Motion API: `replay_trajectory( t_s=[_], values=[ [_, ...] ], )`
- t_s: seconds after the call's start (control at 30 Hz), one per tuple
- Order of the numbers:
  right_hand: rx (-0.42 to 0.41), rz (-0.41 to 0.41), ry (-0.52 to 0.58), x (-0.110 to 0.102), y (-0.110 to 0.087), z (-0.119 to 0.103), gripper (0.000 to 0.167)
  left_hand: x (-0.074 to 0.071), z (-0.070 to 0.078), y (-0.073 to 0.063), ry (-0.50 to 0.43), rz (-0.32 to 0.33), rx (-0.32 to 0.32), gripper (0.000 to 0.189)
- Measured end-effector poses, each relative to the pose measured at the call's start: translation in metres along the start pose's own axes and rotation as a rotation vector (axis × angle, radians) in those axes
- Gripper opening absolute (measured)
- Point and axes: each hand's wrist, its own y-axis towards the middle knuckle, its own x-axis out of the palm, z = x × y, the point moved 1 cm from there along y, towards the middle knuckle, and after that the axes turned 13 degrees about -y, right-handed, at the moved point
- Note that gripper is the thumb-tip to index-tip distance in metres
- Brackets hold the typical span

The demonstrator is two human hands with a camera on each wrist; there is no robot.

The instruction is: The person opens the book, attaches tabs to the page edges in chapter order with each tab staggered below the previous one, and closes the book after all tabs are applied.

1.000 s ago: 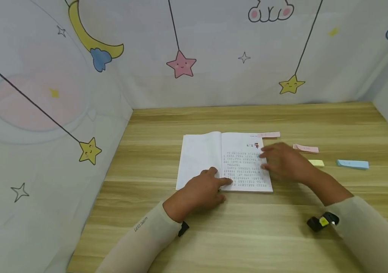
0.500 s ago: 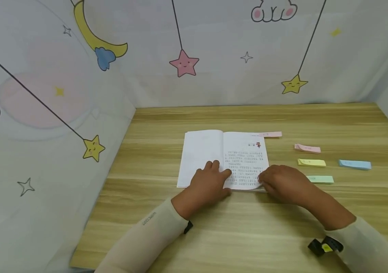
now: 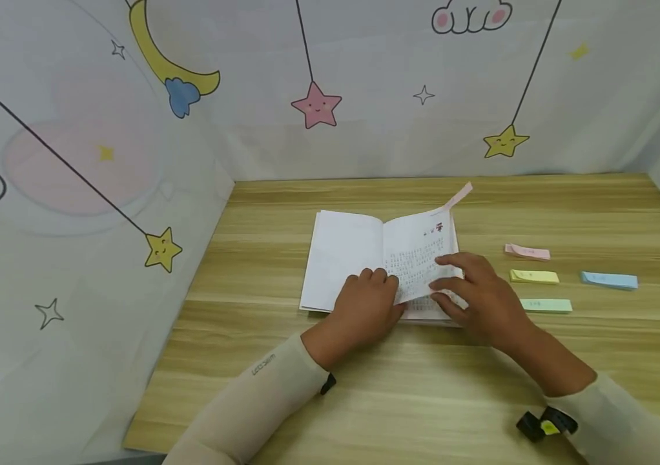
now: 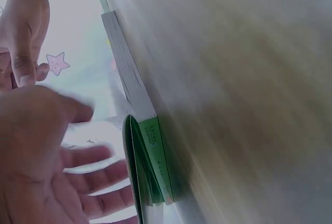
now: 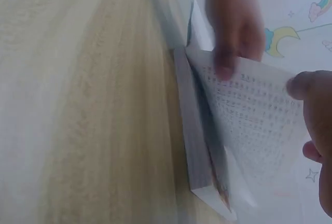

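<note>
In the head view the book [image 3: 341, 255] lies open on the table [image 3: 423, 394], left hand [image 3: 367, 301] resting near its gutter, right hand [image 3: 484, 302] with fingers bent at a lifted page [image 3: 414, 258]. The left wrist view shows the left fingers spread, gripping nothing; in the right wrist view the page tilts up — whether pinched, I cannot tell.

Wood-grain table [image 3: 423, 400], pale backdrop [image 3: 365, 152] behind — printed pink star [image 3: 316, 106], yellow moon [image 3: 154, 57], blue cloud [image 3: 181, 98]

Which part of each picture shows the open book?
Head: the open book lies just right of and below centre.
Left wrist: edge-on, left of centre, slanting toward the lower middle.
Right wrist: right of centre, with a page lifted.
Shared landmark: the wooden table.
</note>
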Motion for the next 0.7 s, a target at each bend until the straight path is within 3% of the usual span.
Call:
replay_trajectory(
  t_s=[0.07, 0.13, 0.17, 0.23, 0.3, 0.37, 0.47, 0.53, 0.6, 0.7],
  values=[
    [0.088, -0.035, 0.002, 0.000, -0.002, 0.001, 0.046, -0.003, -0.002, 0.000, 0.006, 0.120, -0.022, 0.045],
    [0.131, -0.128, 0.005, 0.001, -0.006, 0.004, 0.050, -0.006, -0.006, -0.001, 0.026, 0.268, -0.045, 0.057],
    [0.130, -0.195, 0.006, 0.002, -0.008, 0.006, 0.049, -0.007, -0.008, -0.002, 0.043, 0.323, -0.064, 0.066],
    [0.066, -0.329, 0.011, 0.004, -0.012, 0.010, 0.044, -0.010, -0.011, -0.005, 0.100, 0.359, -0.100, 0.081],
    [-0.003, -0.444, 0.018, 0.007, -0.016, 0.013, 0.039, -0.011, -0.014, -0.008, 0.153, 0.301, -0.104, 0.082],
    [-0.046, -0.505, 0.023, 0.008, -0.019, 0.014, 0.032, -0.011, -0.014, -0.011, 0.175, 0.179, -0.048, 0.069],
    [-0.057, -0.514, 0.013, 0.007, -0.020, 0.014, 0.026, -0.010, -0.009, -0.013, 0.105, 0.001, 0.100, 0.037],
    [-0.054, -0.513, 0.005, 0.005, -0.019, 0.014, 0.027, -0.009, -0.006, -0.013, 0.039, -0.086, 0.156, 0.024],
    [-0.054, -0.523, -0.001, 0.005, -0.017, 0.013, 0.029, -0.008, -0.004, -0.013, -0.020, -0.137, 0.145, 0.026],
    [-0.056, -0.551, 0.005, 0.004, -0.015, 0.014, 0.031, -0.006, -0.002, -0.011, -0.049, -0.172, 0.069, 0.037]
  ],
)
